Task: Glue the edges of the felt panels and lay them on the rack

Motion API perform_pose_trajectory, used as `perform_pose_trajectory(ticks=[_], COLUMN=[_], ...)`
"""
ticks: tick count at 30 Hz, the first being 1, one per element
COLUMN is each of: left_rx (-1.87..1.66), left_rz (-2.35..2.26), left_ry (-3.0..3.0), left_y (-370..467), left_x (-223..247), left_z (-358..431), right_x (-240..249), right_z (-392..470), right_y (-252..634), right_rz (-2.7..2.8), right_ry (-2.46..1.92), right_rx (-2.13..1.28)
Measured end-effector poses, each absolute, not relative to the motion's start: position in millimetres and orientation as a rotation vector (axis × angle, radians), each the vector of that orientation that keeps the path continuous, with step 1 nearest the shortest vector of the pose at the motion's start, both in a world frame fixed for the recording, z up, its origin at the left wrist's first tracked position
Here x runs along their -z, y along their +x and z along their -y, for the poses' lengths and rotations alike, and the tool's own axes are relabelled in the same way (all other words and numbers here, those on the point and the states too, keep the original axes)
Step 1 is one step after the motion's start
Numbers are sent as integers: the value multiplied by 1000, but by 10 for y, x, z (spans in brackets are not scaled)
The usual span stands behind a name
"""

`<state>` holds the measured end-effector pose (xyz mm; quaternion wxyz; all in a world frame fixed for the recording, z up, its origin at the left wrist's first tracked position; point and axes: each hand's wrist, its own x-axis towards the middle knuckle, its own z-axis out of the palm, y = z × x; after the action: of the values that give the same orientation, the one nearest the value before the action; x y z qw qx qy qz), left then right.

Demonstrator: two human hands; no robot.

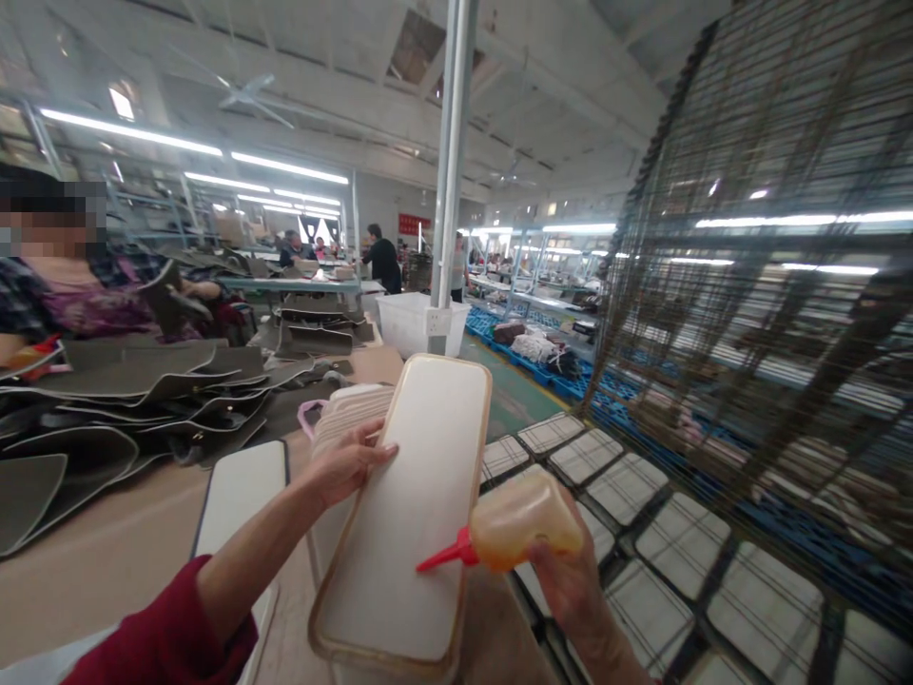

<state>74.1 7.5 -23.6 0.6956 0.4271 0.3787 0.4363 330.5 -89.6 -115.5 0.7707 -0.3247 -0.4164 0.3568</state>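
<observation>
My left hand (351, 462) grips the left edge of a long white panel (420, 476) with rounded corners and a tan rim, its thumb lying on the white face. In my right hand (567, 580) is a squeeze bottle (526, 518) with amber liquid inside. Its red nozzle (446, 552) points left, and the tip is over the lower part of the panel's face; I cannot tell whether it touches. Behind my left hand is a stack of similar pale panels (349, 419). Another white panel with a dark edge (239, 490) lies to the left, partly behind my forearm.
Dark grey-brown sheet pieces (143, 381) are piled on the brown-covered table (106, 580), with a co-worker (86, 295) behind them. To the right, several white panels (685, 542) lie on a wire rack, and raised wire racks (756, 238) stand above. A metal post (451, 162) rises ahead beside a white bin (399, 323).
</observation>
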Motion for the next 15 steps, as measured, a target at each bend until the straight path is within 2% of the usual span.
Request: perform_pose_trajectory(ticks=[5,7,12,15], left_rx=[-812,-791,-789,-770], left_rz=[-699,-681,-729,-710], left_ry=[1044,1046,1008,1013], left_y=[921,979,1070,1162], left_x=[242,264,317,314], left_z=[-85,-110,-216,-235], right_x=[675,697,1121,989], right_z=[543,564,944,893], right_y=[3573,3600,3493,3614], right_rz=[706,699,964,855], right_ry=[-644,-652,-716,-735], right_rx=[-399,-415,-717,-554])
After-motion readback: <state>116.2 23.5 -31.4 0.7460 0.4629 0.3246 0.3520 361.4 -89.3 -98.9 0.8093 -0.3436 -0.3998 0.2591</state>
